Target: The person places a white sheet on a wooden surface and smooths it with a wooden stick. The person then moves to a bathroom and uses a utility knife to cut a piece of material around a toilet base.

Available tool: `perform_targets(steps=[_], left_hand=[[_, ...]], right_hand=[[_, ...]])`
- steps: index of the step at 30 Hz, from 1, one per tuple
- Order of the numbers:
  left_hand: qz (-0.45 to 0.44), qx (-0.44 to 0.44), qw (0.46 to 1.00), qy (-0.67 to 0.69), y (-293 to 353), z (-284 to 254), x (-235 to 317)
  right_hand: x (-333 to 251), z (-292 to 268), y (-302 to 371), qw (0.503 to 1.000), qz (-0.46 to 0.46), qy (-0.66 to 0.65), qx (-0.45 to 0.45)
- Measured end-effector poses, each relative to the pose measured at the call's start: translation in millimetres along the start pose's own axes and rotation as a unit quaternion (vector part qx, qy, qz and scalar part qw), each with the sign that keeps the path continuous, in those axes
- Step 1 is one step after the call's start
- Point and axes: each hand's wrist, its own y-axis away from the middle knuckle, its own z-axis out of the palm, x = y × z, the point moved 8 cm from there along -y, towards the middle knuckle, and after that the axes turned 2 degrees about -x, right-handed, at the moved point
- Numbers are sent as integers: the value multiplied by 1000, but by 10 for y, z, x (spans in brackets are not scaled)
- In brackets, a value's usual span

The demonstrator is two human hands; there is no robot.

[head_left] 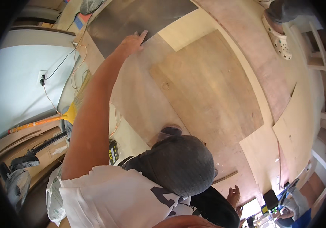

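Observation:
My left arm reaches far forward from a white sleeve. My left hand (132, 42) rests at the near edge of a dark brown sheet (140, 19), its visible fingers spread. That sheet partly covers a pale wooden board on the floor. Nearer, a large tan wooden panel (208, 83) lies flat, with a faint ring mark on it. My right hand (234, 197) is low at the right, above the floor near a thin wooden strip (225, 177). Its fingers are apart and partly bent, with nothing visible in them. A dark rounded shape, seemingly my bent knee (185, 163), hides part of the panels.
At left are a yellow broom (70, 113), a wall outlet with a black plug (42, 79), and orange cords. A black-and-yellow device (112, 152) stands beside me. Someone's beige clog (278, 41) is at upper right. A black box (271, 199) sits at lower right.

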Motion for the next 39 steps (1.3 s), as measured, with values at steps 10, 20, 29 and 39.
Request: perform_targets(steps=[10,20,29,39], left_hand=[[26,58,987,-148,19,-342,-20],[30,161,985,44,-142,-185,74],[25,118,991,66,-364,-33,-208],[106,82,990,-36,-773,-179,344]], right_hand=[[-79,-37,14,999,14,-32,1],[381,587,129,993,78,-77,-34],[597,804,354,985,129,-106,-53],[591,994,335,977,102,-183,-32]])
